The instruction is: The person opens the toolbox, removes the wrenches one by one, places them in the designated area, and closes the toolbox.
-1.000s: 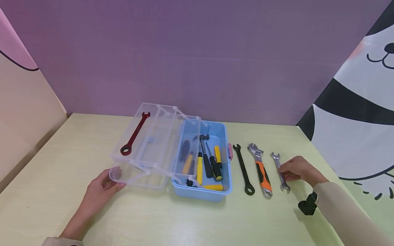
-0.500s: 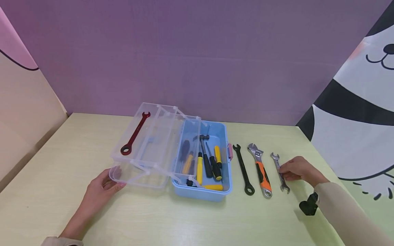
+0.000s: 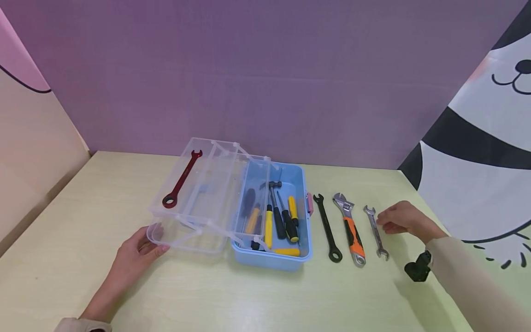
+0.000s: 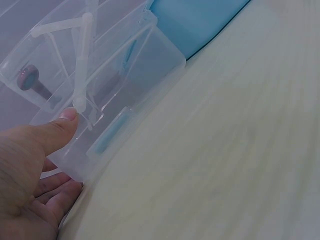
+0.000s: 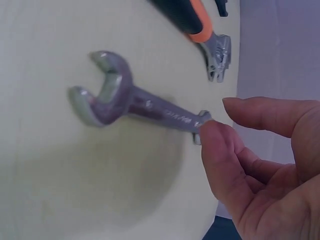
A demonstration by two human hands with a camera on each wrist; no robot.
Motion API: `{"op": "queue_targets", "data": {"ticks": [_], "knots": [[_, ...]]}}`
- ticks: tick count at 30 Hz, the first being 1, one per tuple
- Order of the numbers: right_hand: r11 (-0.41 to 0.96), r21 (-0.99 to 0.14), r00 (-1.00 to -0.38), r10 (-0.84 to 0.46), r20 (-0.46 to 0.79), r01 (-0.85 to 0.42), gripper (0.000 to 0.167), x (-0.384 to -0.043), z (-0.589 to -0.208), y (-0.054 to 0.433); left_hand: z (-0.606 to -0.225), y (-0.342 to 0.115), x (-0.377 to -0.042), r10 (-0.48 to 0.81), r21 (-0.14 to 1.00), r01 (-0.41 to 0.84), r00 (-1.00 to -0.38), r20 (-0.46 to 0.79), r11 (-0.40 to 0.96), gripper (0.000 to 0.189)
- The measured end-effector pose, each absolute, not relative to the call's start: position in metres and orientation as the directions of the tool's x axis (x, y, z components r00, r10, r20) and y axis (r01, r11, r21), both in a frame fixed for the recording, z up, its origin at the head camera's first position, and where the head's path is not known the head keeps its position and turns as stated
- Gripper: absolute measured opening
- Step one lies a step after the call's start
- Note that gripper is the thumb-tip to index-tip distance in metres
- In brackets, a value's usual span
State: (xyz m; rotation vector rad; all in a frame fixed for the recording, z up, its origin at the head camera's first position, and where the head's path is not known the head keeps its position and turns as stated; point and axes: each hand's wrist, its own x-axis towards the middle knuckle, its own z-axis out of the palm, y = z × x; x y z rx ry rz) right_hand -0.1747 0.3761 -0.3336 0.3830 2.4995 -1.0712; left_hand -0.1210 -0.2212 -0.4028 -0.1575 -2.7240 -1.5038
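Note:
My left hand (image 3: 134, 258) grips the near left corner of the open box's clear plastic lid (image 3: 215, 198); the left wrist view shows its thumb on the plastic's edge and its other fingers around the corner. At the right, my right hand (image 3: 408, 220) hovers beside a silver double open-end wrench (image 3: 378, 240). Thumb and forefinger stand apart in the right wrist view, with nothing between them, and the wrench (image 5: 160, 111) lies on the table. An orange-and-black adjustable wrench (image 3: 352, 235) and a black combination wrench (image 3: 327, 230) lie to its left in a row.
A blue toolbox (image 3: 275, 263) holds a small hammer (image 3: 275, 198), screwdrivers (image 3: 290, 226) and other yellow-handled tools, partly seen through the lid. A dark red combination wrench (image 3: 180, 182) lies at the lid's left part. Behind the table (image 3: 257, 299) rises a purple wall (image 3: 249, 83).
My right hand has let go of the silver wrench and lifted slightly up and away from it. The wrench stays in place. My left hand has kept its hold on the lid.

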Motion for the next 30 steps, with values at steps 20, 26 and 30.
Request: {"op": "queue_targets", "data": {"ticks": [20,26,30], "knots": [[0.668,-0.679,-0.914,0.006,-0.406,0.306,0.045,-0.197,-0.29,0.348,-0.402,-0.222,-0.122,0.078,0.85,0.096,-0.995,0.065,0.517,0.06],[0.679,-0.687,-0.925,-0.028,-0.378,0.26,0.042,-0.204,-0.281,0.327,-0.402,-0.222,-0.122,0.073,0.854,0.093,-0.995,0.065,0.512,0.06],[0.678,-0.694,-0.93,-0.043,-0.366,0.242,0.04,-0.211,-0.274,0.313,-0.401,-0.221,-0.122,0.077,0.86,0.091,-0.995,0.061,0.502,0.06]]}}
